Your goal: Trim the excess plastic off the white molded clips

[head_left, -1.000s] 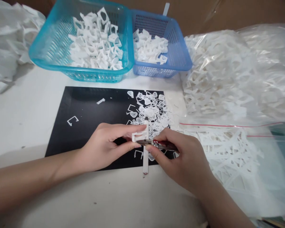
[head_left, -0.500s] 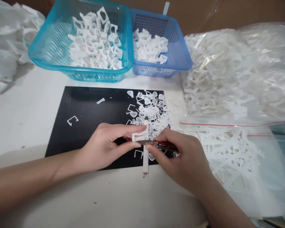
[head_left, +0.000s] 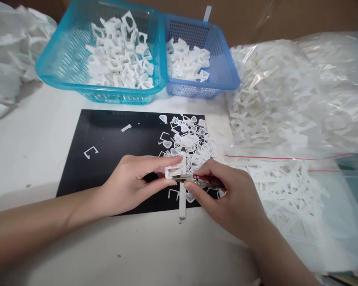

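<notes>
Two hands [head_left: 127, 180] [head_left: 232, 194] pinch: left, one white part [head_left: 173, 172]; right, one red-handled cutter [head_left: 182, 178]; two baskets [head_left: 119, 97] [head_left: 193, 90] stand beyond.

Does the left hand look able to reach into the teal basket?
Probably yes: the teal basket is open on top, and nothing tall stands between it and the left hand. Its fingers hold a white part, though, which may need setting down.

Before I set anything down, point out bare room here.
Apart from small specks, the white table has room between both forearms and left of the black mat. The mat's back left has space around two white scraps. Crowded: the mat's right side, under a scrap pile; farther right, filled bags; behind, two baskets.
</notes>
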Tool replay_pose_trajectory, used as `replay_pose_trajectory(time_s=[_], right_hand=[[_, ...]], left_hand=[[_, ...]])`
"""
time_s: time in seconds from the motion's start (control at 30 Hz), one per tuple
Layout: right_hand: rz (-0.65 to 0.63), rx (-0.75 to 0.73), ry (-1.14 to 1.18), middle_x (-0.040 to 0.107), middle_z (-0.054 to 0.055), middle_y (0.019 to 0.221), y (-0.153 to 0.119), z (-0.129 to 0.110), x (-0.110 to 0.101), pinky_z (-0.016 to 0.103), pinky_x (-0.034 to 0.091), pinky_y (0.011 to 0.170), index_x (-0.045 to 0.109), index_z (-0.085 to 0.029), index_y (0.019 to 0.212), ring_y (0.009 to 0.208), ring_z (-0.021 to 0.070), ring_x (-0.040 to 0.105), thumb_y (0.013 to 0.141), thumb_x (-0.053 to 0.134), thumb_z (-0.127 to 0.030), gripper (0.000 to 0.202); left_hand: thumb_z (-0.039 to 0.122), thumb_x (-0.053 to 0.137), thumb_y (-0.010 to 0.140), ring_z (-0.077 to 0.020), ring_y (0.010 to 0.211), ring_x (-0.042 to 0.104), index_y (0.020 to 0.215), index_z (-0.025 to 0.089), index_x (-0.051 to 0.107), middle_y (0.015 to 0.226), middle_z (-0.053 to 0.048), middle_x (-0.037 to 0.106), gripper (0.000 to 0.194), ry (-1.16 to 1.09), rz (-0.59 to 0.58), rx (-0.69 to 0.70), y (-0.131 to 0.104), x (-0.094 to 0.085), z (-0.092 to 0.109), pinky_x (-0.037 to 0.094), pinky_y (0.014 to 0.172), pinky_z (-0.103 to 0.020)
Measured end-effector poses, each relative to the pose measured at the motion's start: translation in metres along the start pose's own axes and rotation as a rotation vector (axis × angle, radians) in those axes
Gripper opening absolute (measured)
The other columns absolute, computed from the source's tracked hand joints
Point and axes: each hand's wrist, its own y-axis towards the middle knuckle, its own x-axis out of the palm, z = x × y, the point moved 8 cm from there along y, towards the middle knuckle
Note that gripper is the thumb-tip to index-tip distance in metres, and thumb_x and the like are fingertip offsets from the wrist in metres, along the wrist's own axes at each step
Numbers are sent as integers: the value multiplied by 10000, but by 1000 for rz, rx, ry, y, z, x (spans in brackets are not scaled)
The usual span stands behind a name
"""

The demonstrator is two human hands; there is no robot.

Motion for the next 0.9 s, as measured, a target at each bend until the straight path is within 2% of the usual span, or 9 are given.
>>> replay_pose_trajectory(time_s=[0.37, 0.9], right_hand=[[-29, -1, 55, 515, -61, 532, 1, 0, 5, 206, 324, 471, 535, -205, 665, 471, 79, 434, 779, 657, -317, 201], [-26, -8, 17, 479, -74, 491, 2, -2, 5, 200, 287, 446, 502, -199, 619, 450, 69, 385, 766, 675, -299, 248]], left_hand=[[85, 717, 790, -121, 650, 710, 1201, 184, 672, 879, -55, 785, 425, -41, 10, 15, 0, 0, 1, 580, 605, -163], [163, 691, 835, -109, 576, 657, 1179, 197, 683, 780, -31, 759, 346, 11, -6, 27, -1, 1, 2, 539, 543, -175]])
